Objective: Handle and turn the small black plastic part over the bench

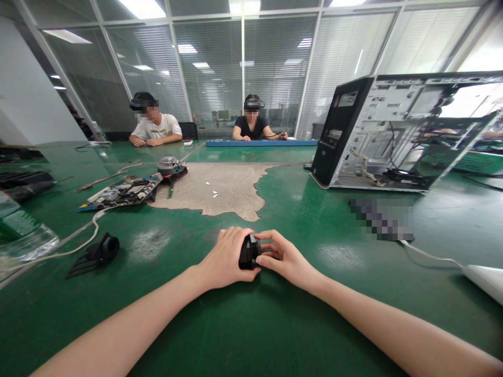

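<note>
A small black device with a rounded, lens-like end [247, 252] is held just above the green table, in front of me. My left hand [228, 255] wraps round its body from the left, thumb below and fingers over the top. On the other side, my right hand [280, 257] pinches the round end between thumb and fingers. Its exact kind cannot be made out, since the fingers cover much of it. To the left of my hands lies a black part with a round opening and a flat strap-like piece [102, 250].
Left are a circuit board [123, 191], a cooler fan [171, 166], a cable [96, 225] and a plastic bottle [27, 230]. An opened computer case [353, 136] stands right, behind a blurred dark strip [379, 220]. Two people sit across the table [188, 324], which has a bare patch [220, 188].
</note>
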A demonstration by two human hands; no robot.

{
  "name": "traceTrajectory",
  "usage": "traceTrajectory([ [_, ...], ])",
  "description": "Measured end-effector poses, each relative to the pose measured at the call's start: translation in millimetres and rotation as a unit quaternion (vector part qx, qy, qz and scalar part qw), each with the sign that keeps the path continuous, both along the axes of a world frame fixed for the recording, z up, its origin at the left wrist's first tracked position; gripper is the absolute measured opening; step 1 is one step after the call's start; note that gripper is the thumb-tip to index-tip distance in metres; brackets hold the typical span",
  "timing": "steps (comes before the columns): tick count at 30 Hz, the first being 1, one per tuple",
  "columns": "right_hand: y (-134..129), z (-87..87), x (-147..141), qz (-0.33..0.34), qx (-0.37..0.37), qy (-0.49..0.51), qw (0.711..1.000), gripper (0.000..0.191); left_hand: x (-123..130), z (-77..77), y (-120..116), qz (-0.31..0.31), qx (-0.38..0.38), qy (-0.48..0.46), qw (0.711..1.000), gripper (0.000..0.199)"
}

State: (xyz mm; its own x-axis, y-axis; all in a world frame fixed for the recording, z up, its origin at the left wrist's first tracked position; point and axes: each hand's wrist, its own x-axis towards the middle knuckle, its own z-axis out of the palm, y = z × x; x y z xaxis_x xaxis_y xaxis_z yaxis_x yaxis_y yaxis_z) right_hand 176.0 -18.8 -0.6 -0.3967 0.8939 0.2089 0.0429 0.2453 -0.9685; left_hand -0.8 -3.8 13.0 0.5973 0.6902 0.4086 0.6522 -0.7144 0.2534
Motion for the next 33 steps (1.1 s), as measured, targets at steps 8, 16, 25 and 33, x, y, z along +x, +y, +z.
traceTrajectory([
  [8,2.0,2.2,-5.1,-0.023,-0.003,-0.021,1.0,0.031,4.6,-3.9,-2.4,-0.006,0.015,0.005,1.0,0.06],
  [16,-5.4,6.5,-4.2,-0.019,0.096,-0.075,0.992,0.034,3.6,-5.3,-1.4,0.002,0.021,0.01,1.0,0.057],
  [25,-2.9,2.6,-5.4,-0.019,0.027,-0.047,0.998,0.019,6.0,-1.9,-1.6,0.006,0.018,0.003,1.0,0.057],
  [33,-3.5,3.5,-3.7,-0.009,0.092,-0.083,0.992,0.021,6.5,-2.1,-1.7,0.01,0.021,0.003,1.0,0.057],
])
